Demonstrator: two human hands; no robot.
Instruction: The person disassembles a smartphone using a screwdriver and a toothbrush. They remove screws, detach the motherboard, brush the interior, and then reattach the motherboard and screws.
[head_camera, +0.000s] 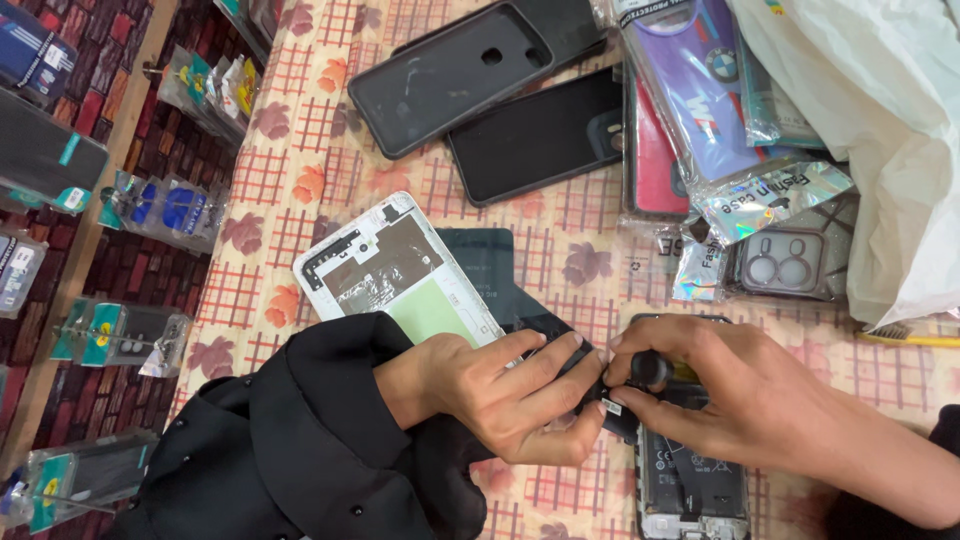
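An opened phone (692, 480) lies on the flowered tablecloth (300, 180) at the bottom right, its insides showing. My left hand (500, 395), in a black sleeve, pinches a small dark part at the phone's upper edge. My right hand (740, 395) holds a small black round-ended tool (650, 368) against the same spot. The fingertips of both hands meet there. A white phone frame (395, 270) with a green patch lies just above my left hand, partly over a dark flat back cover (490, 265).
Black phone cases (450, 70) (535, 135) lie at the top middle. Packaged cases (700, 90) and a clear camera-cutout case (790, 262) sit at the right beside a white plastic bag (880, 130). A yellow-handled brush (905, 338) lies at the right edge. Hanging packets (160, 205) fill the left.
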